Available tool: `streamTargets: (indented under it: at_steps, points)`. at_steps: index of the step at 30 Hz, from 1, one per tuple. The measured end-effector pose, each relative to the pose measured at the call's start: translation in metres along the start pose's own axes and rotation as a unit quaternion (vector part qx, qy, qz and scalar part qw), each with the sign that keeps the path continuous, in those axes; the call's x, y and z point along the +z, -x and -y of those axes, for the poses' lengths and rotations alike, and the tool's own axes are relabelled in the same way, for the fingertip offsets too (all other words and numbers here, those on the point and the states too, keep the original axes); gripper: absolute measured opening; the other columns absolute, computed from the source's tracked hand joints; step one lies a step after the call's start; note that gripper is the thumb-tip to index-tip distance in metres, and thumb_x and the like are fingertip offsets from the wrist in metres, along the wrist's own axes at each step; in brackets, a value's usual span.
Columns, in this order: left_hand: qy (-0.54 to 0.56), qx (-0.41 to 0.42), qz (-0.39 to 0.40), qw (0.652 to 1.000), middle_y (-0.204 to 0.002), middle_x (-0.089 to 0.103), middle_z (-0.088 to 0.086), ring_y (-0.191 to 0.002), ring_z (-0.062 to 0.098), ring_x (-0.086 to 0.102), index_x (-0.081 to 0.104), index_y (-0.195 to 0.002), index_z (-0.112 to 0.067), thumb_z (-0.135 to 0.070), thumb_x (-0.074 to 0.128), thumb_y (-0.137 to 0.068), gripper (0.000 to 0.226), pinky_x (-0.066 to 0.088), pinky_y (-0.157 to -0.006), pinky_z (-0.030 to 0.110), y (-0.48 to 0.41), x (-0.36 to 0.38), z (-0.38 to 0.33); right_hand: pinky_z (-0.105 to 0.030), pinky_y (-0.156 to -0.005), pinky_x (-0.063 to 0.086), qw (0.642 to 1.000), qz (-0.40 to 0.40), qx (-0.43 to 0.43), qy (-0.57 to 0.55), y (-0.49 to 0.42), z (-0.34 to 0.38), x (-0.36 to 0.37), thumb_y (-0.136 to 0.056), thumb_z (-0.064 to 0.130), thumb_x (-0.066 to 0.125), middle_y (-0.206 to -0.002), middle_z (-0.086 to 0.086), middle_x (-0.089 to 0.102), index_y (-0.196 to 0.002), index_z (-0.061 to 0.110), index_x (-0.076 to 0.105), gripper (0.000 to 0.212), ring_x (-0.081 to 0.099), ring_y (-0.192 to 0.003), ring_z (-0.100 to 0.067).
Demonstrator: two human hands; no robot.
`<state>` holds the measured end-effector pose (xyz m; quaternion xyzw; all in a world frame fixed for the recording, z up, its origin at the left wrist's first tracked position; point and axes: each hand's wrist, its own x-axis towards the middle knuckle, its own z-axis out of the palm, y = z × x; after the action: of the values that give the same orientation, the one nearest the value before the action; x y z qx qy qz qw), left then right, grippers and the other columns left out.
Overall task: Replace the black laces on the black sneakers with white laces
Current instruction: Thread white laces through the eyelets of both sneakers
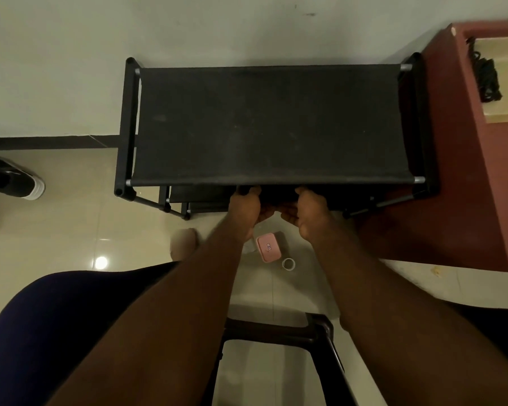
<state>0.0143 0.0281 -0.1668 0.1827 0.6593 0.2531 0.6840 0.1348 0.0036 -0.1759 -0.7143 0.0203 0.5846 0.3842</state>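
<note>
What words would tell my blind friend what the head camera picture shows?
Seen from above, a seated person's left hand and right hand reach under the top shelf of a black fabric shoe rack; what they touch is hidden in shadow. A pink box and a tape roll lie on the floor nearby, a black sneaker far left.

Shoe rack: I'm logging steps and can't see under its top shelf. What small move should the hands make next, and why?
Probably draw both hands back out toward the body. The left hand and right hand reach under the front edge of the shoe rack, their fingers lost in shadow against something dark that cannot be identified. Lacing work needs it in the open.
</note>
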Motion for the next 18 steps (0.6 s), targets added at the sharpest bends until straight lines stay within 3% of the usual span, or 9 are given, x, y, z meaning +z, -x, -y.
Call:
streamTargets:
  at_steps: [5,9,13,15,18]
  points:
    - [0.006,0.007,-0.012,1.000,-0.111,0.069,0.015,-0.093,0.026,0.072,0.043,-0.140,-0.014,-0.047,0.043,-0.102,0.050,0.060,-0.079,0.037,0.007,-0.001,0.016,-0.036,-0.071,0.054,0.999,0.027,-0.008,-0.016,0.018,-0.008,-0.014,-0.102,0.049,0.047,-0.109,-0.011,0.072,-0.123,0.017,0.058,0.040,0.071,-0.094,-0.025]
    - [0.001,-0.072,-0.051,0.996,-0.101,0.068,0.019,-0.085,0.029,0.072,0.045,-0.133,-0.007,-0.046,0.044,-0.102,0.050,0.061,-0.072,0.038,0.013,-0.007,0.053,-0.035,-0.068,0.054,0.999,0.018,0.034,-0.028,0.019,-0.036,-0.037,-0.099,0.057,0.046,-0.111,-0.015,0.068,-0.115,0.021,0.052,0.040,0.069,-0.097,-0.029]
    - [-0.126,-0.122,-0.030,0.984,-0.099,0.066,0.017,-0.077,0.024,0.067,0.051,-0.128,-0.003,-0.032,0.054,-0.100,0.040,0.058,-0.066,0.033,0.014,-0.025,0.094,-0.033,-0.063,0.052,0.996,-0.013,0.083,0.012,0.009,-0.071,-0.065,-0.102,0.043,0.050,-0.107,-0.015,0.066,-0.120,0.012,0.054,0.036,0.067,-0.088,-0.028]
    - [-0.219,-0.108,-0.011,0.970,-0.112,0.064,0.019,-0.084,0.025,0.066,0.045,-0.138,-0.005,-0.025,0.059,-0.098,0.048,0.058,-0.075,0.036,0.007,-0.036,0.112,-0.033,-0.063,0.052,0.993,-0.028,0.098,0.057,0.001,-0.085,-0.074,-0.103,0.035,0.053,-0.104,-0.012,0.066,-0.121,0.009,0.056,0.031,0.066,-0.079,-0.023]
    - [-0.396,-0.074,0.016,0.915,-0.125,0.061,0.018,-0.108,0.031,0.063,0.041,-0.143,-0.010,-0.025,0.066,-0.093,0.058,0.054,-0.095,0.044,-0.007,-0.048,0.135,-0.036,-0.067,0.055,0.984,-0.047,0.082,0.153,-0.019,-0.109,-0.083,-0.100,0.026,0.057,-0.106,-0.011,0.067,-0.124,0.008,0.060,0.029,0.065,-0.084,-0.022]
